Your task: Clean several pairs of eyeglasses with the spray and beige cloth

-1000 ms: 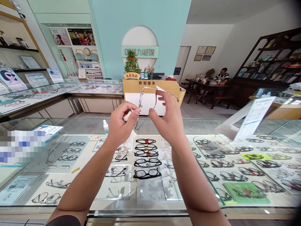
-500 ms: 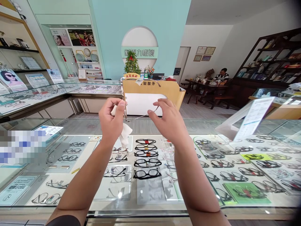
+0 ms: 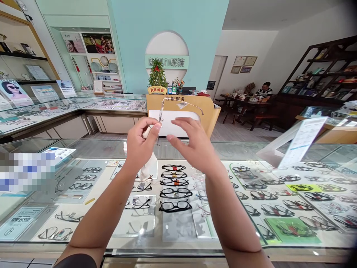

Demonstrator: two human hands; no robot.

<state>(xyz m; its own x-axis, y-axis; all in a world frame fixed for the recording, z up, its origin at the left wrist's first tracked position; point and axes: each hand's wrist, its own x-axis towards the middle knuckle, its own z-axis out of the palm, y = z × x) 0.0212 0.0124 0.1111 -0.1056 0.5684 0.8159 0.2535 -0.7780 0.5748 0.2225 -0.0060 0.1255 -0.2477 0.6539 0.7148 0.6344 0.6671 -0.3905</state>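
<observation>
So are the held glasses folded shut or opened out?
Opened out: from the glasses pinched in the left hand, one temple juts rightward; other temple unclear.

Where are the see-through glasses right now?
The thin-framed glasses are in the middle of the head view, pinched in the left hand with a white cloth, beside the right hand, above the glass counter.

An optician's shop: glass counters full of spectacle frames (cashier desk behind).
</observation>
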